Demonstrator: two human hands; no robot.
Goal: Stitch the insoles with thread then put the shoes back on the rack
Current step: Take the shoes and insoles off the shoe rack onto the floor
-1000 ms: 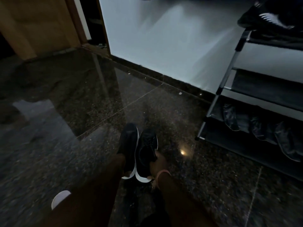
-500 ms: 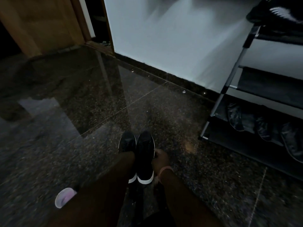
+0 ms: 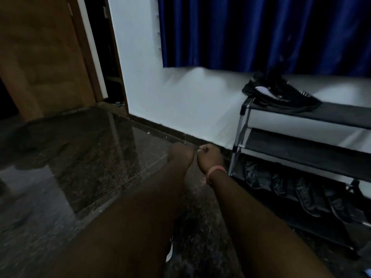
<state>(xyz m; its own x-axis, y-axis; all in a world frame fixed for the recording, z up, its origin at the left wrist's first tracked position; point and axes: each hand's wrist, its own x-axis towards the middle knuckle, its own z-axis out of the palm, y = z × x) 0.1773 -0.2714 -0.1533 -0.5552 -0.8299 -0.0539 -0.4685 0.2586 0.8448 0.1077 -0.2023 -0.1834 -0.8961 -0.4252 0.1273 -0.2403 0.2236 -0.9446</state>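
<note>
My left hand (image 3: 180,153) and my right hand (image 3: 209,157) are raised side by side at mid-frame, both with fingers curled into fists, backs toward me. A small pale glint shows at the right hand's fingers; I cannot tell whether it is a ring or something held. A pink band circles my right wrist. Only a sliver of white sole of a black shoe (image 3: 170,254) shows on the floor between my forearms. The shoe rack (image 3: 301,145) stands to the right, its middle shelf bare.
A pair of black sneakers (image 3: 281,93) sits on the rack's top shelf and several dark shoes (image 3: 305,195) on the bottom one. Blue curtain (image 3: 261,31) hangs over the white wall. A wooden door (image 3: 40,57) is at left. Dark polished floor (image 3: 90,157) spreads around.
My hands have left the pair of black shoes on the floor and risen into fists. The view has tilted up, so the shoes now sit almost hidden under my forearms.
</note>
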